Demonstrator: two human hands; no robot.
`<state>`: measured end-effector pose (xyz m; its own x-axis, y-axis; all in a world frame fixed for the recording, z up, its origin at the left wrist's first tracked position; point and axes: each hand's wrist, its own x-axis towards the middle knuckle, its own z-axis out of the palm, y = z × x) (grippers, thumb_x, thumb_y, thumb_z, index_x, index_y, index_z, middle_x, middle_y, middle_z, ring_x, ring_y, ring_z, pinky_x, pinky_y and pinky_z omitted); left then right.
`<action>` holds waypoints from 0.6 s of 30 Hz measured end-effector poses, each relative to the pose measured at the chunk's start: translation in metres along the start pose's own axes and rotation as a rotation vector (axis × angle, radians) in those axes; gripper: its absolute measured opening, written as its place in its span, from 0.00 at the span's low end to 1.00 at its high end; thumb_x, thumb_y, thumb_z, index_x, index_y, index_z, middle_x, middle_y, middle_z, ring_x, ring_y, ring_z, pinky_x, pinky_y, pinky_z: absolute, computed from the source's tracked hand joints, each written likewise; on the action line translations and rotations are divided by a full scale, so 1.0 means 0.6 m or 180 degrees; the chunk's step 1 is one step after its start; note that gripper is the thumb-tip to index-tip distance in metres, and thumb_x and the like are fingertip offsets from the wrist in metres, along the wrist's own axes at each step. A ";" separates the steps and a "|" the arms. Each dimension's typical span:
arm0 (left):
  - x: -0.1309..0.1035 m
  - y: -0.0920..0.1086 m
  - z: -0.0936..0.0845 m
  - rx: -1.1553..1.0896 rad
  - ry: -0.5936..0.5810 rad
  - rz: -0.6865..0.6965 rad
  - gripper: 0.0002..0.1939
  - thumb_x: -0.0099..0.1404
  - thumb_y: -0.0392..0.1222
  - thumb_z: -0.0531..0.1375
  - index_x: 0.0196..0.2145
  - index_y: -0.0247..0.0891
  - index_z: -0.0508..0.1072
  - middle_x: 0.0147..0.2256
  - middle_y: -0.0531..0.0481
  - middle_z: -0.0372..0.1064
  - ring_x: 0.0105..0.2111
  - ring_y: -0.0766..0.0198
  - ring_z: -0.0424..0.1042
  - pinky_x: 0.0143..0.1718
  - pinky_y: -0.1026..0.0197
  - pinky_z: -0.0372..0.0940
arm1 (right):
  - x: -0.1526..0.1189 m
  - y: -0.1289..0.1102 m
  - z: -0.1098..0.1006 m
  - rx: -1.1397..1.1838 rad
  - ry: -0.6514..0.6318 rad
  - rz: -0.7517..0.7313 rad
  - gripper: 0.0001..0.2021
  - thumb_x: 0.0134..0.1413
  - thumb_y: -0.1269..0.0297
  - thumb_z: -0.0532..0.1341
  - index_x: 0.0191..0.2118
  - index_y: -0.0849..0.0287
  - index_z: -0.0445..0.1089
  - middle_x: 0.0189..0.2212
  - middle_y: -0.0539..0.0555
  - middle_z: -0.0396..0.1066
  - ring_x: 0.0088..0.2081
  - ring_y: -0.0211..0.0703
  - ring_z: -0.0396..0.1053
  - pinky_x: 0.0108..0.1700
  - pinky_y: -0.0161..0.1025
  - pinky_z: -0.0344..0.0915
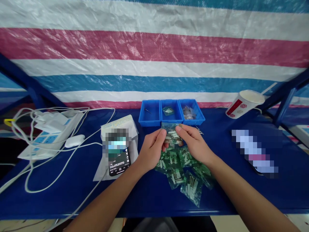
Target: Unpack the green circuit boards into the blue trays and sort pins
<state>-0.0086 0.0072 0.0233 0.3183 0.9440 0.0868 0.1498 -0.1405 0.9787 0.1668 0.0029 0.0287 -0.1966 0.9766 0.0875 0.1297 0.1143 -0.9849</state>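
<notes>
A small clear plastic bag (172,132) with screw-like pieces inside is held up between both hands. My left hand (153,146) pinches its left edge with thumb and fingers. On the other edge, my right hand (191,140) is closed with the thumb on top. Below the hands lies a pile of similar greenish bags (175,174), with metal screws and pale plugs showing through. One such bag (192,187) lies nearest the table's front edge. Just beyond the held bag stand three joined blue bins (149,123).
The left bin holds a thin screw, the middle one a small bag (168,111), the right one a clear bag (189,112). Left are a phone (120,164) against a tissue pack, a power strip (31,151) and loose white cables. A paper cup (243,103) and another phone stand right.
</notes>
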 end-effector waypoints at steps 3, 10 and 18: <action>0.000 0.001 -0.001 0.0003 -0.0071 0.0032 0.26 0.74 0.58 0.49 0.24 0.38 0.64 0.21 0.54 0.63 0.22 0.67 0.62 0.27 0.63 0.59 | 0.000 0.000 0.000 0.0002 0.0104 -0.0039 0.23 0.66 0.46 0.55 0.24 0.55 0.60 0.22 0.46 0.57 0.25 0.38 0.56 0.30 0.38 0.57; -0.003 0.003 0.004 0.0003 -0.0111 0.0067 0.24 0.73 0.55 0.51 0.23 0.38 0.62 0.20 0.56 0.59 0.21 0.68 0.59 0.25 0.64 0.55 | -0.005 0.002 0.011 -0.0038 0.0240 -0.0134 0.26 0.65 0.43 0.55 0.22 0.56 0.55 0.19 0.45 0.52 0.23 0.36 0.51 0.27 0.37 0.53; -0.008 0.007 0.005 -0.0113 -0.0287 0.0204 0.22 0.74 0.52 0.51 0.24 0.38 0.62 0.21 0.56 0.59 0.22 0.68 0.59 0.26 0.63 0.56 | -0.018 -0.003 0.026 -0.0270 0.0400 -0.0600 0.25 0.68 0.49 0.53 0.21 0.56 0.59 0.19 0.47 0.57 0.23 0.37 0.52 0.28 0.38 0.52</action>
<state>-0.0069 0.0015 0.0264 0.4093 0.9025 0.1339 0.0936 -0.1875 0.9778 0.1533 -0.0105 0.0274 -0.1034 0.9509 0.2917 0.1844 0.3065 -0.9338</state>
